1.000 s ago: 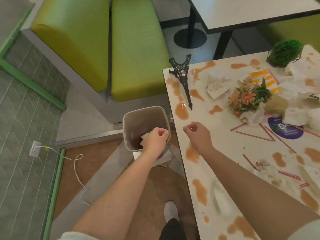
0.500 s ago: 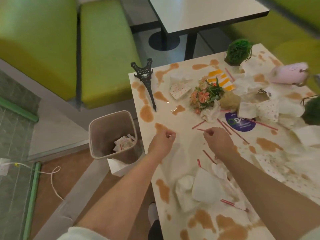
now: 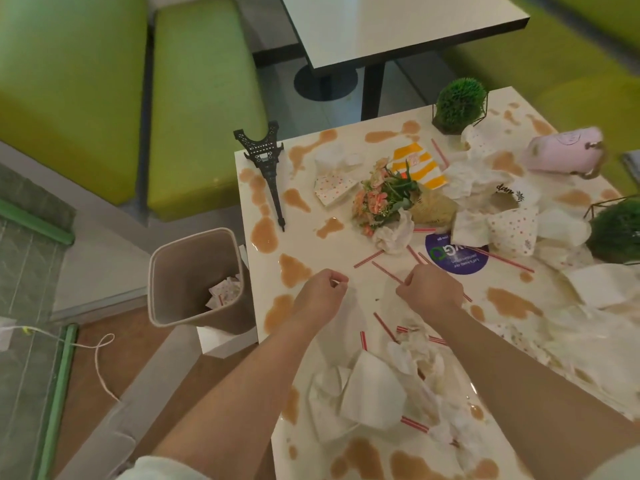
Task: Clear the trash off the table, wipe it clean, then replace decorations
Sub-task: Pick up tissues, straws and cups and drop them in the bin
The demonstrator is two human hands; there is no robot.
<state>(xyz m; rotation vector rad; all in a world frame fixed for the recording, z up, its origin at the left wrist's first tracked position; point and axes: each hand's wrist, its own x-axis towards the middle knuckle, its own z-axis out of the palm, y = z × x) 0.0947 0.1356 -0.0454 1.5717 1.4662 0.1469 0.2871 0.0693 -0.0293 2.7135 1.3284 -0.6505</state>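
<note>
The white table (image 3: pixel 349 306) is covered with brown spills, crumpled napkins (image 3: pixel 367 393) and red striped straws. My right hand (image 3: pixel 433 292) rests on the table's middle, fingers pinched on the end of a red straw (image 3: pixel 386 271). A little to its left, my left hand (image 3: pixel 322 296) hovers over the table with its fingers curled shut and nothing visible in them. The beige trash bin (image 3: pixel 173 271) stands on the floor by the table's left edge, with paper scraps inside. The decorations are a black Eiffel tower model (image 3: pixel 266 168) lying flat and a flower bouquet (image 3: pixel 384 199).
Polka-dot paper cups (image 3: pixel 512 230), a tipped pink mug (image 3: pixel 561 150), a purple round sticker (image 3: pixel 453 258) and two green ball plants (image 3: pixel 459 103) crowd the table's far right. Green bench seats (image 3: pixel 194 116) stand behind the bin. A white cable (image 3: pixel 100 362) lies on the floor at left.
My left hand left the bin and came over the table. My right hand moved forward onto a red straw. The view swung right, toward the table.
</note>
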